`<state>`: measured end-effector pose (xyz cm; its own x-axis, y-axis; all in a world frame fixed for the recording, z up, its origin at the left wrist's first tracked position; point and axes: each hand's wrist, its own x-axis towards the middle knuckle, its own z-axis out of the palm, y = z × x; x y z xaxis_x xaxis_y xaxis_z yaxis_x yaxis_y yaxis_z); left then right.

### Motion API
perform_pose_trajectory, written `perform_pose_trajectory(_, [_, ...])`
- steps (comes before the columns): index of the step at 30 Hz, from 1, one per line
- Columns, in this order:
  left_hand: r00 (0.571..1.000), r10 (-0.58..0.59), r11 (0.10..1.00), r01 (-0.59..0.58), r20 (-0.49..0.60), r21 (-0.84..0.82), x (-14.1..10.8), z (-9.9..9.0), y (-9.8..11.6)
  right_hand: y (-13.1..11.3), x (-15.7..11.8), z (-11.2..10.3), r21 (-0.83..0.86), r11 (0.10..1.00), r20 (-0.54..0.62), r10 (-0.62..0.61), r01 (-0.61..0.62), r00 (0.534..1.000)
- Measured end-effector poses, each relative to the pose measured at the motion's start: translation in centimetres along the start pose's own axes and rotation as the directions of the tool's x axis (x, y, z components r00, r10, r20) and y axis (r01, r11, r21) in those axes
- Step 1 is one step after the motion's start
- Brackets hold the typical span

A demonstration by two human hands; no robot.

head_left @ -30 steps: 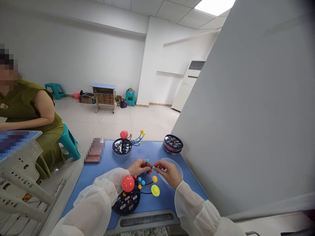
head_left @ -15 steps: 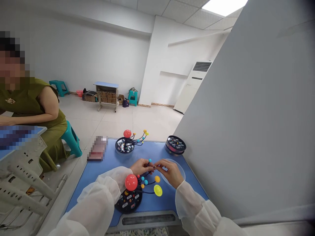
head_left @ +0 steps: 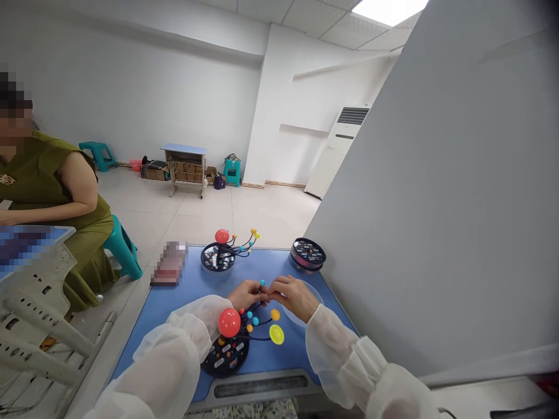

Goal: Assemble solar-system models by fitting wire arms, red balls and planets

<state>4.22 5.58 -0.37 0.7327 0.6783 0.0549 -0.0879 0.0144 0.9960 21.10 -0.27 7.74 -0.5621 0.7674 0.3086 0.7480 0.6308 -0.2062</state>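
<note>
You are working at a blue-topped desk (head_left: 271,265), with a seated co-worker in an olive sleeveless dress (head_left: 52,180) on a teal plastic stool (head_left: 122,250) off to its left. On the desk's near half sits a planet model on a round black base (head_left: 225,356), with a glossy red ball (head_left: 229,323) and a yellow ball (head_left: 276,334) on curved dark wire arms. A matching model (head_left: 218,256) stands at the desk's far edge, beside a round black tin (head_left: 308,254). Your left hand (head_left: 248,294) is clenched, its fingers pinching a thin dark wire arm (head_left: 257,298) tipped with a small blue bead (head_left: 262,283). Your right hand (head_left: 293,295) meets it there, above a clear round plastic lid (head_left: 305,308); whether it grips the wire, you cannot tell.
</note>
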Motion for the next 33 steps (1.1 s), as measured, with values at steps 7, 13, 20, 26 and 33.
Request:
perform_pose_trajectory(7, [1.000, 0.007, 1.000, -0.007, -0.004, 0.005, 0.0, -0.1, -0.1, -0.2, 0.2, -0.1, 0.138, 0.990, -0.030, 0.043, -0.038, 0.999])
perform_pose_trajectory(13, [1.000, 0.007, 1.000, -0.007, 0.005, 0.013, -0.1, -0.2, 0.2, 0.2, 0.1, 0.2, 0.217, 0.974, -0.026, 0.065, -0.058, 0.998])
perform_pose_trajectory(20, [1.000, -0.003, 1.000, 0.002, 0.030, 0.019, 0.1, -0.2, 0.1, 0.2, -0.1, 0.4, 0.163, 0.983, 0.005, 0.080, -0.080, 0.997])
perform_pose_trajectory(26, [0.999, -0.012, 1.000, 0.011, 0.033, 0.027, 0.0, -0.4, -0.1, 0.1, -0.4, 0.5, 0.106, 0.983, 0.054, 0.143, -0.148, 0.988])
perform_pose_trajectory(33, [0.999, -0.025, 0.999, 0.023, 0.041, 0.039, -0.1, -0.2, 0.2, 0.0, -1.1, 0.7, 0.128, 0.967, 0.026, 0.218, -0.219, 0.976])
